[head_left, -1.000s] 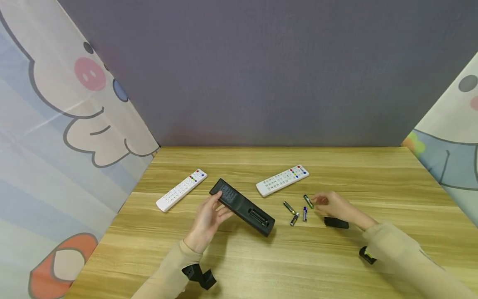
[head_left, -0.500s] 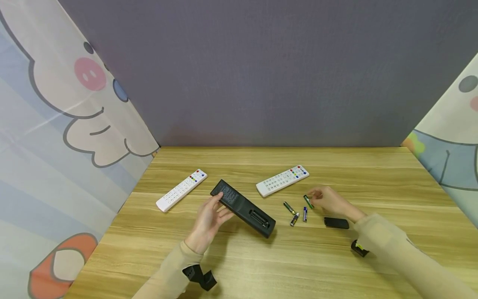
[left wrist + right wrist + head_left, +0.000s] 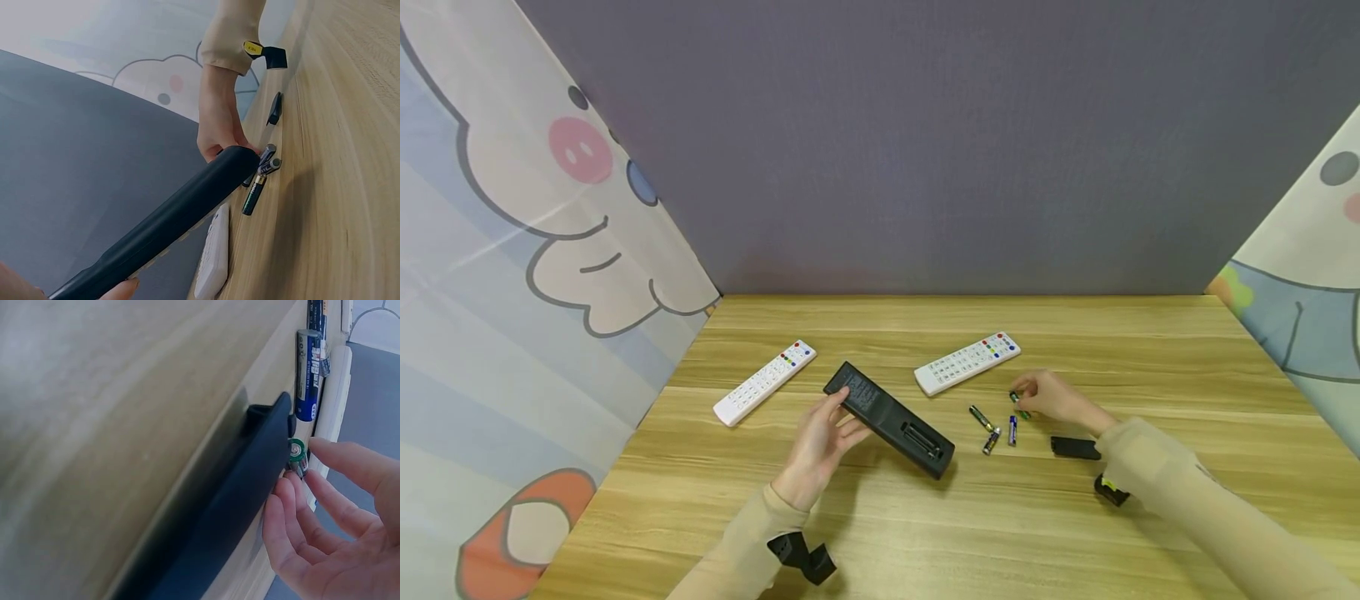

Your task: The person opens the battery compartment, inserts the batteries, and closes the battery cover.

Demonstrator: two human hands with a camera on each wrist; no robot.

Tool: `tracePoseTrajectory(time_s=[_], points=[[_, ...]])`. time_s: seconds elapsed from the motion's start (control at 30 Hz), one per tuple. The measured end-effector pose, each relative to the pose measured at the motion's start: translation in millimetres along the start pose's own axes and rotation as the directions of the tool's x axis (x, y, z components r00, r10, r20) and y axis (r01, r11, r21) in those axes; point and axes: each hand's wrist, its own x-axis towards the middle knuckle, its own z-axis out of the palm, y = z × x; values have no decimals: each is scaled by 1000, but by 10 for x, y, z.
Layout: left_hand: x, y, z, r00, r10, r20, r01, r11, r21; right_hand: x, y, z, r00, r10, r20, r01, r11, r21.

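Note:
My left hand (image 3: 812, 450) holds a black remote control (image 3: 889, 419) above the table, thumb on its back. The remote is tilted, and its bare battery compartment (image 3: 921, 438) faces up. My right hand (image 3: 1054, 395) has thumb and index finger at a green battery (image 3: 1019, 405) lying on the table; in the right wrist view they pinch about this battery (image 3: 297, 450), partly hiding it. Beside it lie a blue-and-silver battery (image 3: 1012, 431), a dark green battery (image 3: 981, 417) and a black-and-silver battery (image 3: 992, 440). A black battery cover (image 3: 1076, 447) lies just in front of my right hand.
A white remote control (image 3: 967, 363) lies behind the batteries, buttons up. Another white remote (image 3: 764, 382) rests at the left of the wooden table (image 3: 925, 533). A grey panel (image 3: 962, 150) stands along the table's back edge, with printed cloth (image 3: 497, 333) at the sides.
My right hand has moved slightly left and its thumb and finger have closed in on the green battery. The left hand and black remote have hardly moved.

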Motion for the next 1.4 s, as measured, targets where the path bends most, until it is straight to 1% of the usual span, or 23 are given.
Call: tracePoseTrajectory(time_s=[0.1, 0.2, 0.23, 0.27, 0.47, 0.57, 0.83, 0.93, 1.23, 1.4], points=[[-8, -9, -4, 1000, -2, 0, 2, 1000, -2, 6, 7, 3, 1000, -21, 8, 21, 1000, 11], [-8, -21, -8, 1000, -4, 1, 4, 1000, 0, 21, -13, 15, 1000, 19, 11, -19, 1000, 1], [-8, -22, -7, 1000, -4, 1, 4, 1000, 2, 15, -72, 15, 997, 70, 11, -70, 997, -11], [-7, -25, -5, 1000, -6, -1, 6, 1000, -1, 21, -82, 21, 996, 89, 11, -89, 996, -18], [9, -38, -10, 1000, -5, 3, 5, 1000, 0, 32, -101, 47, 994, 112, -2, -111, 990, -88], [14, -43, -17, 1000, 0, 11, 0, 1000, 7, 37, -85, 51, 993, 122, -3, -122, 989, -88], [28, -53, -18, 1000, 1, 8, -1, 1000, 11, 25, -74, 28, 994, 106, 9, -106, 994, -19], [33, -55, -16, 1000, 1, 2, -1, 1000, 7, 12, -92, 18, 994, 109, -3, -109, 994, -3], [26, -56, -5, 1000, -7, 8, 8, 1000, -8, -53, -193, 52, 998, 29, -55, -29, 999, 18], [31, -57, 1, 1000, -7, 8, 7, 1000, -10, -99, -273, 76, 996, 17, -85, -14, 999, 29]])
